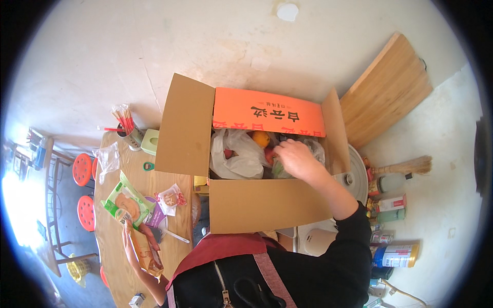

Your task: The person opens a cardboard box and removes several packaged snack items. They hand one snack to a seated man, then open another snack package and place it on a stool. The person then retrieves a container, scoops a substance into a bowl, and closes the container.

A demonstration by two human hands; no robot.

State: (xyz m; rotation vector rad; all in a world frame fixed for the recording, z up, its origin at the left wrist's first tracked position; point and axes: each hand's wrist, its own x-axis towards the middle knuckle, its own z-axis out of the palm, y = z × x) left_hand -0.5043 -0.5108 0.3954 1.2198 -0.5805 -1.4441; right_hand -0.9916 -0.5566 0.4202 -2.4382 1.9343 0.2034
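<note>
An open cardboard box (269, 204) stands before me, its far flap orange-red with printed characters. Inside lie white plastic bags (238, 158), an orange fruit (261, 139) and a red fruit (269, 154). My right hand (293, 157) reaches into the box beside the red fruit; its fingertips are partly hidden, so a hold cannot be told. At the left, over the wooden table, my left hand (133, 238) grips a snack package in orange-brown wrapping (144, 254). A green-and-white food package (129, 200) lies just beyond that hand, above a purple package (156, 215).
On the wooden table (115, 269) are a chopstick holder (133, 138), a green tissue box (150, 141), a clear plastic bag (108, 159) and a small wrapped snack (170, 198). Red stools (85, 213) stand left. A wooden board (389, 88) leans on the wall; bottles and a tin (396, 256) are right.
</note>
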